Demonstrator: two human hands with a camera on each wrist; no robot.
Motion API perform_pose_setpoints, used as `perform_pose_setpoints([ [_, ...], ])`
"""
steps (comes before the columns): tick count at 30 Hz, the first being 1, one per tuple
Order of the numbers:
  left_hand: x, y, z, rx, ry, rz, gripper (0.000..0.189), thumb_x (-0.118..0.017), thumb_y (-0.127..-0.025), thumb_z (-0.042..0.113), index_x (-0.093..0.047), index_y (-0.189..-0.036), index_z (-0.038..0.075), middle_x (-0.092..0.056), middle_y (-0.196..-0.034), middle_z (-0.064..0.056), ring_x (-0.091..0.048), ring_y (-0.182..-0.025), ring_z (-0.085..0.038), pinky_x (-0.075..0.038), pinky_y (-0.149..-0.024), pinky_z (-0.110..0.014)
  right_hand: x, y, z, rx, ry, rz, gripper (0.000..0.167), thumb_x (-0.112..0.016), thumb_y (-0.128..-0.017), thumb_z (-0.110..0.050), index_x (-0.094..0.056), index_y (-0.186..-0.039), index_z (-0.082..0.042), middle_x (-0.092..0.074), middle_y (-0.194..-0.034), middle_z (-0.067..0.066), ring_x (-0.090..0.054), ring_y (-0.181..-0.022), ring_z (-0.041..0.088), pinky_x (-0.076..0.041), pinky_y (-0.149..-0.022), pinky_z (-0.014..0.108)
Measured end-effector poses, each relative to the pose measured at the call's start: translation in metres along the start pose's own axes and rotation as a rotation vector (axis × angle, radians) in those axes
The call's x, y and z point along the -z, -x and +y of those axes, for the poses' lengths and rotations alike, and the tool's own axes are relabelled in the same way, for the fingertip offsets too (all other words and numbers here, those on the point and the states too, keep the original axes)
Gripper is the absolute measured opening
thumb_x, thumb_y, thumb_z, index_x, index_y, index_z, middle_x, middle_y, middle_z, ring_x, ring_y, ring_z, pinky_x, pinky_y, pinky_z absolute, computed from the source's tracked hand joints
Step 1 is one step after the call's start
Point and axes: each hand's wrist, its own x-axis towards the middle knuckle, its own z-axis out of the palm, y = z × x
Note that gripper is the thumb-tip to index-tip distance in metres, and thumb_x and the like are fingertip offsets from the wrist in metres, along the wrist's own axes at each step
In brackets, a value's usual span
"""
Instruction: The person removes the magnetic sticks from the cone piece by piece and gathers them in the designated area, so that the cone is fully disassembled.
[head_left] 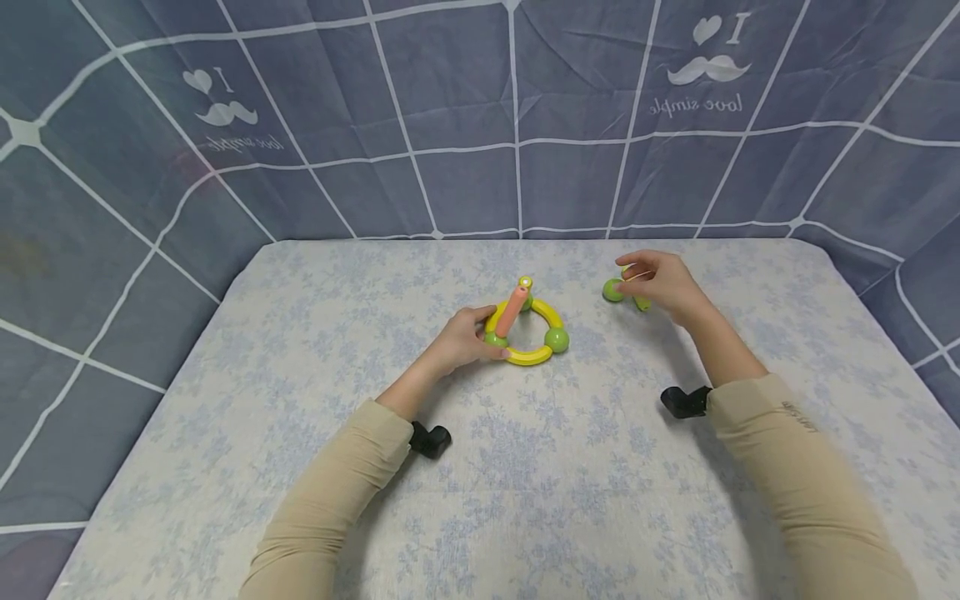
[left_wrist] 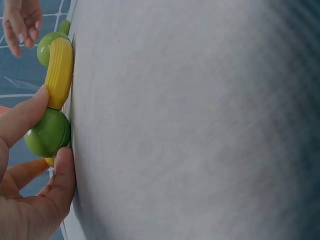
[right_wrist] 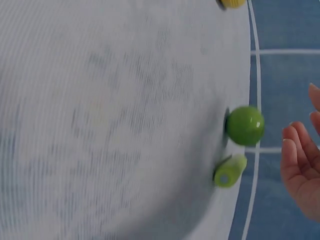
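A toy ring of yellow curved bars (head_left: pixel 529 357) and green balls (head_left: pixel 557 340) lies on the table. My left hand (head_left: pixel 461 340) grips it at its left side, fingers and thumb around the green ball (left_wrist: pixel 47 132) and the end of a yellow bar (left_wrist: pixel 60 74). From that ball an orange rod (head_left: pixel 512 312) sticks up. At the ring's far side stands a short piece with a yellow round end (head_left: pixel 526 282). My right hand (head_left: pixel 669 287) hovers with loosely bent fingers over a loose green ball (right_wrist: pixel 245 125) and a light green stubby piece (right_wrist: pixel 230 171), apart from both in the right wrist view.
The pieces lie on a table (head_left: pixel 540 483) with a pale blue flowered cloth. A grey-blue curtain with white lines (head_left: pixel 465 192) hangs behind its far edge and along the sides. Black wrist mounts (head_left: pixel 431 440) sit at both sleeve cuffs.
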Motion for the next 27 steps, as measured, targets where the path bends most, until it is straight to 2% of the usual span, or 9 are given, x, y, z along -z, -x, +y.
perform_pose_setpoints([
  [8, 0.0, -0.001, -0.001, -0.013, -0.006, 0.006, 0.08, -0.079, -0.073, 0.007, -0.036, -0.14, -0.004, -0.04, -0.141, -0.017, -0.033, -0.132, -0.028, -0.025, -0.109, -0.04, -0.029, -0.008, -0.016, 0.116, -0.02, -0.119, 0.047, -0.068, -0.084, -0.007, -0.052, -0.127, 0.005, -0.053, -0.119, 0.026, -0.054, -0.103, 0.032, -0.049, -0.078, 0.027],
  [16, 0.001, -0.001, 0.0, -0.014, 0.006, 0.003, 0.08, -0.079, -0.073, 0.007, -0.036, -0.14, -0.005, -0.04, -0.141, -0.018, -0.034, -0.131, -0.028, -0.027, -0.108, -0.04, -0.061, -0.02, -0.028, 0.2, -0.04, -0.202, 0.048, -0.07, -0.083, -0.006, -0.053, -0.126, 0.004, -0.055, -0.121, 0.024, -0.054, -0.108, 0.034, -0.046, -0.09, 0.044],
  [27, 0.001, 0.0, 0.002, -0.012, 0.034, -0.006, 0.079, -0.078, -0.073, 0.005, -0.036, -0.14, -0.004, -0.041, -0.141, -0.016, -0.038, -0.129, -0.026, -0.031, -0.106, -0.038, -0.092, -0.029, -0.038, 0.255, -0.025, -0.214, 0.039, -0.07, -0.082, -0.006, -0.059, -0.118, 0.001, -0.06, -0.117, 0.016, -0.056, -0.107, 0.031, -0.045, -0.091, 0.042],
])
